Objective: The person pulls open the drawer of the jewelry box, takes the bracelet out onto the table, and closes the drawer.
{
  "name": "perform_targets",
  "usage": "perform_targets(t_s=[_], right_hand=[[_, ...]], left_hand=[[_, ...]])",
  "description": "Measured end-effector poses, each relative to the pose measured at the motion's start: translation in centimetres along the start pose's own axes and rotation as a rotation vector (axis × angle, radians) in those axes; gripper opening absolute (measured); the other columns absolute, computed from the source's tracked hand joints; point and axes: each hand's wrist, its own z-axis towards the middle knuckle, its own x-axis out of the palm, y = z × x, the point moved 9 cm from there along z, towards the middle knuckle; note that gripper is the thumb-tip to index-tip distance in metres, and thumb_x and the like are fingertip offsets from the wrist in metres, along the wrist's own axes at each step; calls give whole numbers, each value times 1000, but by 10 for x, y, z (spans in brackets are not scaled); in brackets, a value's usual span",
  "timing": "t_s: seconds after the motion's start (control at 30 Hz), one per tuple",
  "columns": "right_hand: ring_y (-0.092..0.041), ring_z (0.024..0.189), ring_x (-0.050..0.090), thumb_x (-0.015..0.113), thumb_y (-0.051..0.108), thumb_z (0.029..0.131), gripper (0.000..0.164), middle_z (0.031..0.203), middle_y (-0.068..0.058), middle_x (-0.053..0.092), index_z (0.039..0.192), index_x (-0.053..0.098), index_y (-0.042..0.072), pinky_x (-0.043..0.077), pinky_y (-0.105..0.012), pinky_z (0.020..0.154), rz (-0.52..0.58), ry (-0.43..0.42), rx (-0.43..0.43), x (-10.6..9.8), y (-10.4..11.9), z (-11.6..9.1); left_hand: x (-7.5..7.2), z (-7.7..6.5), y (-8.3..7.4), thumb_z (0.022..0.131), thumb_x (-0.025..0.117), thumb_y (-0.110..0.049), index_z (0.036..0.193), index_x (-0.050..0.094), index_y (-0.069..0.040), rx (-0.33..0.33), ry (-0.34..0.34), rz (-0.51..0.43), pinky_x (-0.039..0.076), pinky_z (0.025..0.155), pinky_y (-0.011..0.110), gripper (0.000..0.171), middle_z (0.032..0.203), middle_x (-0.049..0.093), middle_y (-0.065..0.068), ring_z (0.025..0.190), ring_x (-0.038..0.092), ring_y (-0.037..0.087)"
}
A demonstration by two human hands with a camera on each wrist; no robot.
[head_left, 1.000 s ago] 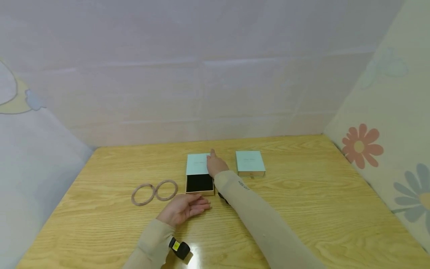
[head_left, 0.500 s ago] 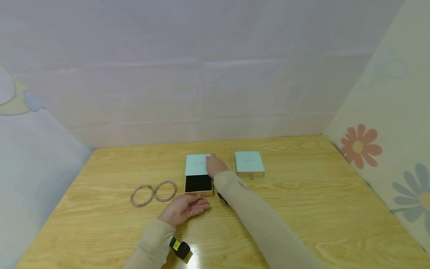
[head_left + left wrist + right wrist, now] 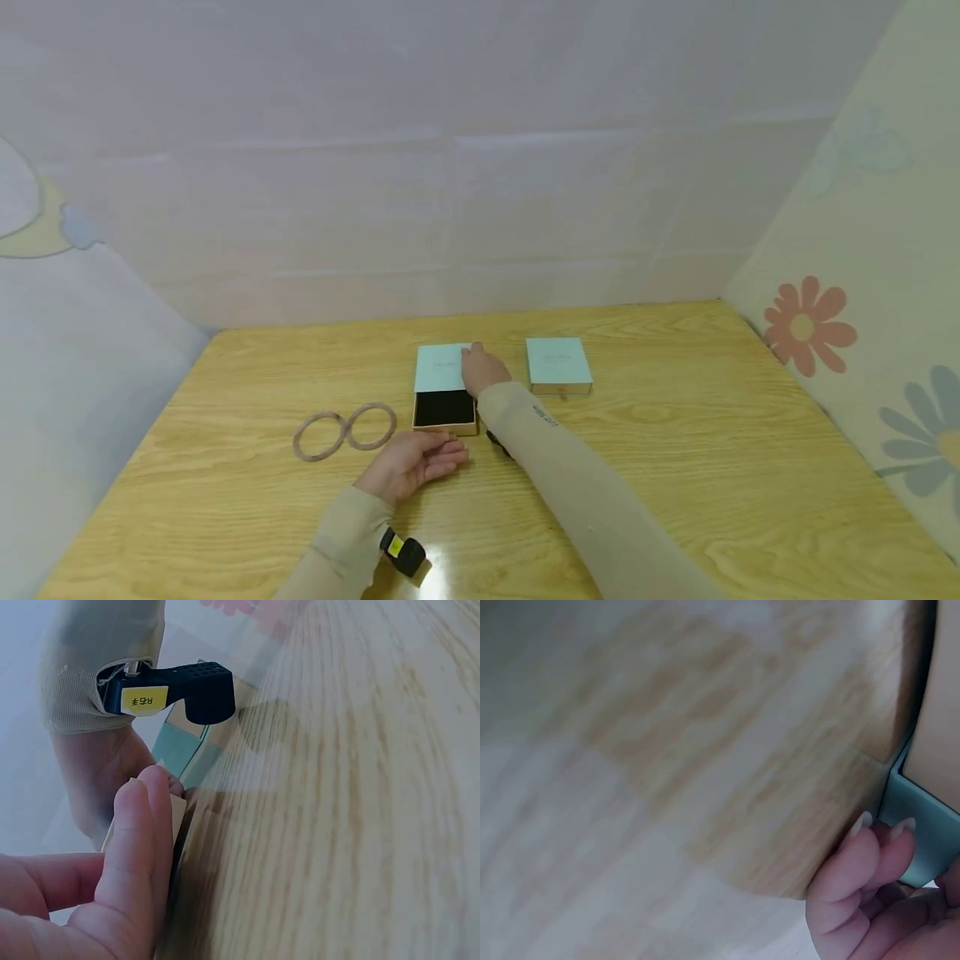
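A pale teal gift box (image 3: 438, 365) lies on the table with its tan-edged, black-lined drawer (image 3: 444, 408) slid partly out toward me. My right hand (image 3: 483, 369) grips the right side of its teal sleeve, near the far corner. In the right wrist view, curled fingertips (image 3: 862, 832) press at the sleeve's corner, the thumb mostly out of sight. My left hand (image 3: 414, 463) rests palm inward just before the drawer's front, fingers nearly straight and thumb right at the drawer's edge. Two dusky pink bangles (image 3: 371, 425) lie side by side left of the box.
A second teal box (image 3: 558, 364), its drawer in, stands to the right at the back. The wooden table (image 3: 675, 467) meets a pale cloth backdrop behind and flower-printed cloth on the right. A black wrist camera (image 3: 402, 553) sits on my left sleeve.
My right index finger, stretched past the box's far edge a second ago, has come down and bent at the sleeve's corner. The left hand, drawer and bangles look unmoved.
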Motion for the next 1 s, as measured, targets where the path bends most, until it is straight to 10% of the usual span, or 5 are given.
perform_targets(t_s=[1.0], right_hand=[[-35,89,66,23,34,109,54,106,-24,66,146,33,-4,52,-45,88,4,-14,-18,-6,2,-5]], left_hand=[[0,5,-6,104,37,-1,134,36,19,28,-7,-29,55,78,23,36,97,68,12,88,68,15]])
